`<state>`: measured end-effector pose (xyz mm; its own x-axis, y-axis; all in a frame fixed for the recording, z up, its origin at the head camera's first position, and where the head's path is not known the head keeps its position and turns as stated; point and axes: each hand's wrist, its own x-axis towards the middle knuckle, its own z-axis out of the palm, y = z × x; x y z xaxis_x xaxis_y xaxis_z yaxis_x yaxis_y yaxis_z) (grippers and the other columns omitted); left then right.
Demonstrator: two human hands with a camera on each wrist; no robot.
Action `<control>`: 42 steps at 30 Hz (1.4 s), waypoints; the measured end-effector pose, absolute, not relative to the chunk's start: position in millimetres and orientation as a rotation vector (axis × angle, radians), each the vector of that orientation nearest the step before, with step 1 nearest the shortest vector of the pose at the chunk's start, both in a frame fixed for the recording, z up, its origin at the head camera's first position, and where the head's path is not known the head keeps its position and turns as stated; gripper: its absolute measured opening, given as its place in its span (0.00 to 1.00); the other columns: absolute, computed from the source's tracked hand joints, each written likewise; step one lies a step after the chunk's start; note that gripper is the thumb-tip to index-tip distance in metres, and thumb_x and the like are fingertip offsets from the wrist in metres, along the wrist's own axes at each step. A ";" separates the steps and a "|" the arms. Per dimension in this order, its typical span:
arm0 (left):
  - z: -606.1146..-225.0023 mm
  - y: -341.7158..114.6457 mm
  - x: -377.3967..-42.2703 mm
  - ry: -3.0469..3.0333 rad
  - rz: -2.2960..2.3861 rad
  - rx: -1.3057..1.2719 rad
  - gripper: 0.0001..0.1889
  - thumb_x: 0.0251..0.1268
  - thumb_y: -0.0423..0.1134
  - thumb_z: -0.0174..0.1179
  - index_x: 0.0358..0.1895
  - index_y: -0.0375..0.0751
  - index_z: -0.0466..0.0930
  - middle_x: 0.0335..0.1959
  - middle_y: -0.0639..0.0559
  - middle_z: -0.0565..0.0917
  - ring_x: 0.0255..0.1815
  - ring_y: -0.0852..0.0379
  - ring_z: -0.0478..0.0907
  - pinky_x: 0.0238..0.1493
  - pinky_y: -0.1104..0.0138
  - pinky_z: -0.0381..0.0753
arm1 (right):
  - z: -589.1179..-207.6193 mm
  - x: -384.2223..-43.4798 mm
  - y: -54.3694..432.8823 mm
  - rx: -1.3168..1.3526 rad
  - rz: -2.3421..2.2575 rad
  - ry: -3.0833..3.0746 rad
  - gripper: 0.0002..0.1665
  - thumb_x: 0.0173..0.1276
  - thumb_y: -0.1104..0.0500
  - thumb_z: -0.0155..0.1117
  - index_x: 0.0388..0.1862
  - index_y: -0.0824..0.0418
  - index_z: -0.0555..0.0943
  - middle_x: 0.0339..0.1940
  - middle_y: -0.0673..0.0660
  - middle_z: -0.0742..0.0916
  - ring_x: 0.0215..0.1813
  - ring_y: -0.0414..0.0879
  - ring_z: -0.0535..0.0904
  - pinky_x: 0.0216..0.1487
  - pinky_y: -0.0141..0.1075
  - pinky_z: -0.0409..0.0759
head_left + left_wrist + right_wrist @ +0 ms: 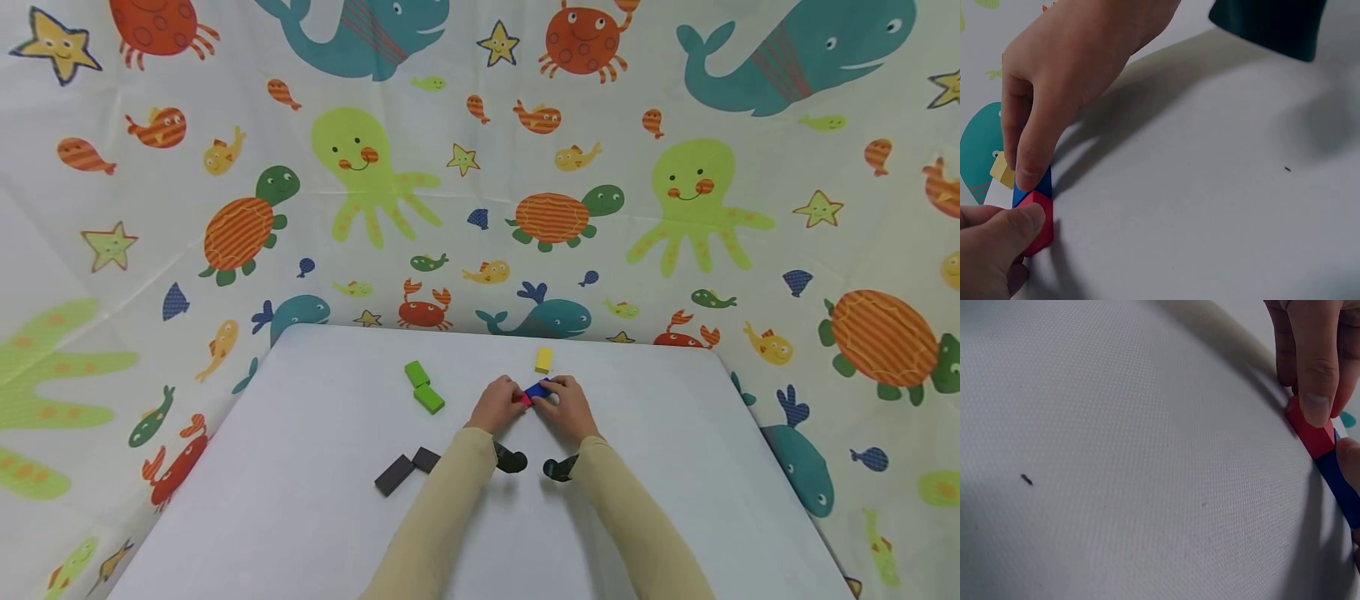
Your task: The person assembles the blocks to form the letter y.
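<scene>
Red blk (1044,234) x1, blue (537,389) x1, yellow (543,360) x1, green (429,398) x2, black (395,475) x2

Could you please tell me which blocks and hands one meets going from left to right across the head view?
Left black block, lower green block, left hand, red block, blue block, right hand.

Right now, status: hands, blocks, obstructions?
Left hand pinches red block; right hand grips blue block. Blocks meet end to end, nothing between. Yellow block just beyond.

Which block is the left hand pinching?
The red block, the only red one; the right hand holds the blue block touching it, and others are unheld.
</scene>
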<state>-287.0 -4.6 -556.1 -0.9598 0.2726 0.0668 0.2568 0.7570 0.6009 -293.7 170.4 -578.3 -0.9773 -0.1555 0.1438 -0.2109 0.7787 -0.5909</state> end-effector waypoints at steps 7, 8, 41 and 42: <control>-553.5 -4.9 -285.7 2.920 0.985 0.434 0.09 0.59 0.36 0.70 0.39 0.36 0.84 0.35 0.50 0.76 0.35 0.57 0.72 0.45 0.66 0.77 | -577.9 -292.6 168.1 0.277 0.998 -2.873 0.28 0.64 0.53 0.70 0.61 0.63 0.80 0.57 0.64 0.76 0.60 0.57 0.72 0.64 0.50 0.71; -552.8 -5.0 -285.9 2.920 0.981 0.432 0.09 0.59 0.36 0.70 0.39 0.36 0.84 0.35 0.50 0.76 0.35 0.56 0.72 0.45 0.66 0.78 | -577.9 -292.5 167.8 0.273 1.000 -2.874 0.28 0.64 0.52 0.70 0.61 0.63 0.80 0.57 0.64 0.76 0.60 0.57 0.72 0.64 0.50 0.71; -555.4 -4.8 -291.6 2.899 1.010 0.427 0.10 0.60 0.38 0.69 0.41 0.38 0.84 0.35 0.52 0.76 0.36 0.58 0.72 0.45 0.68 0.77 | -577.3 -294.9 174.3 0.334 1.023 -2.840 0.26 0.66 0.51 0.69 0.59 0.63 0.81 0.56 0.63 0.77 0.60 0.57 0.73 0.64 0.52 0.71; -555.1 -5.0 -291.3 2.899 1.014 0.430 0.10 0.60 0.38 0.69 0.41 0.38 0.84 0.35 0.52 0.76 0.36 0.58 0.72 0.45 0.68 0.77 | -577.4 -295.1 174.5 0.332 1.026 -2.842 0.26 0.66 0.51 0.68 0.59 0.63 0.81 0.56 0.63 0.77 0.60 0.57 0.72 0.64 0.51 0.71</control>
<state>-291.3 -5.0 -555.1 -0.9607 0.2725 0.0529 0.2461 0.7480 0.6164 -295.1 174.5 -577.4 -0.9710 -0.1691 0.1689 -0.2380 0.7489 -0.6184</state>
